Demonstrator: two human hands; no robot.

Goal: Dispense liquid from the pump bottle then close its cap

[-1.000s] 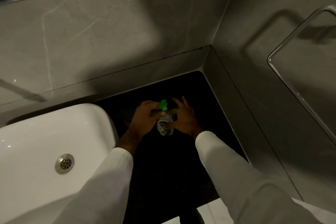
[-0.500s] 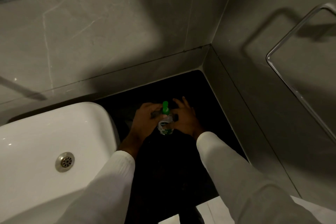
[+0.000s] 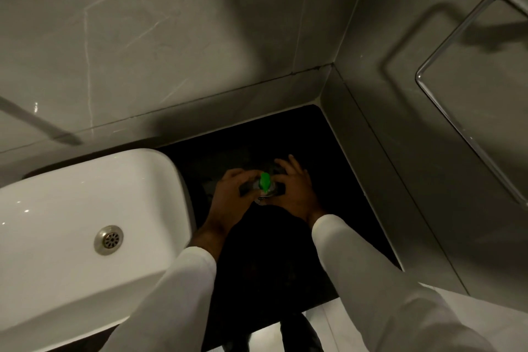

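The fingers (image 3: 243,180) of the left hand (image 3: 231,197) curl in against the left side of the pump bottle (image 3: 264,190), and the right hand (image 3: 297,191) cups its right side, upper fingers splayed loose above it; whether either truly grips is hard to tell. The bottle's green pump head (image 3: 264,180) shows between them. It stands on the black counter (image 3: 328,223), just right of the white sink (image 3: 85,223), with grey walls (image 3: 171,51) behind and to the right.

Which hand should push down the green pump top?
Probably the left hand: its fingers curl right beside the green pump top. The right hand seems to steady the bottle, fingers spread.
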